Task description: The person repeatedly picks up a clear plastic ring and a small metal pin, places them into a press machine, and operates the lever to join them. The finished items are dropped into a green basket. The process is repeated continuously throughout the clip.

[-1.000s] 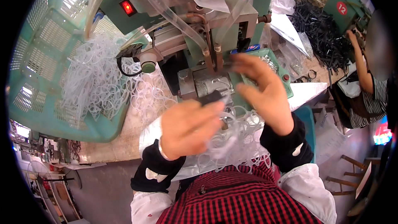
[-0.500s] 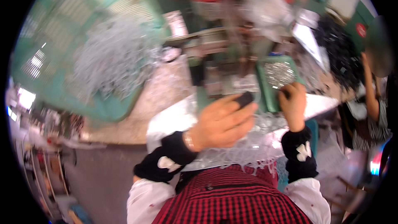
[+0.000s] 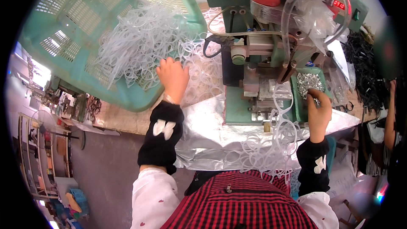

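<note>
My left hand (image 3: 173, 79) reaches to the near right rim of a green plastic basket (image 3: 148, 101). Its fingers are slightly apart beside a heap of translucent plastic loops (image 3: 140, 38); the thumb is hidden. My right hand (image 3: 319, 112) is at a small green tray (image 3: 300, 112) of shiny little metal parts (image 3: 308, 82). Its thumb and forefinger are drawn together and dark at the tips; what lies between them is too small to make out. Another bunch of translucent loops (image 3: 265, 150) hangs over the table's front edge between my hands.
A green bench press (image 3: 265, 46) with a red collar, clear tubing and a lit display stands ahead. Silver foil (image 3: 199, 123) covers the table front. Black strips (image 3: 364, 72) are heaped at right, near another person's arm (image 3: 390, 118). A shelf rack (image 3: 34, 152) stands at left.
My left hand has swung from in front of the press leftward to the basket; the dark piece at its fingertips no longer shows. My right hand stays at the tray. The view has shifted.
</note>
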`<state>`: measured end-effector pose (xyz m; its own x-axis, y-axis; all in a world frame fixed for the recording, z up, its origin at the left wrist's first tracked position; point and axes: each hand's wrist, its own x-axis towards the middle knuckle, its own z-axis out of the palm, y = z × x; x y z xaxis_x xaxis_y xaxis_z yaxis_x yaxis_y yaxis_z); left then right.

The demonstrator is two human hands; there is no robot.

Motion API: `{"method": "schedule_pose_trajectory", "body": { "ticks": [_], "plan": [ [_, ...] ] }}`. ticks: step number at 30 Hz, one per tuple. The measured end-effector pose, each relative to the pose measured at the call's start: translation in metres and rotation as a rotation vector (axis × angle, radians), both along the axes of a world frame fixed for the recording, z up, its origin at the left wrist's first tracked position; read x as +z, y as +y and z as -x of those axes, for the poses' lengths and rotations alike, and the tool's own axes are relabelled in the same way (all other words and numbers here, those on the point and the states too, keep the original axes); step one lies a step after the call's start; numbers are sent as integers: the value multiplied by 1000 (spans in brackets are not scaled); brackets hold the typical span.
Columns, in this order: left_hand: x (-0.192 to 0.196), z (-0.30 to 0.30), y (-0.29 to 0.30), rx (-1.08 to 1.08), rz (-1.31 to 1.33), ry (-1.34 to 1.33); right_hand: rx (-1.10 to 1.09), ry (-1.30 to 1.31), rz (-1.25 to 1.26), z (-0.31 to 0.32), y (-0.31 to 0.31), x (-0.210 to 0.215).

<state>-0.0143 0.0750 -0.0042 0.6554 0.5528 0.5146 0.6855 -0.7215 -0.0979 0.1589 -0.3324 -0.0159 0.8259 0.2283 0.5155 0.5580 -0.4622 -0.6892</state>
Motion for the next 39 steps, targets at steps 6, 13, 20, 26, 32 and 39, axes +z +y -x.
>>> {"method": "schedule_pose_trajectory", "body": {
  "ticks": [6,13,20,26,32,39],
  "plan": [
    [-51,0,19,190,77,152,-119,-108,44,9,-36,-12],
    [13,56,7,-77,1069,-242,-176,-66,-29,31,-70,2],
    [36,15,-40,-379,1453,-595,343,159,-354,22,43,77],
    [-13,22,-118,-339,1685,-840,357,389,-598,34,73,56],
    [60,5,-158,-705,1042,-1219,431,538,-720,40,73,61],
    [144,-37,-175,-826,687,-1020,507,745,-981,56,82,83]
  ]
}}
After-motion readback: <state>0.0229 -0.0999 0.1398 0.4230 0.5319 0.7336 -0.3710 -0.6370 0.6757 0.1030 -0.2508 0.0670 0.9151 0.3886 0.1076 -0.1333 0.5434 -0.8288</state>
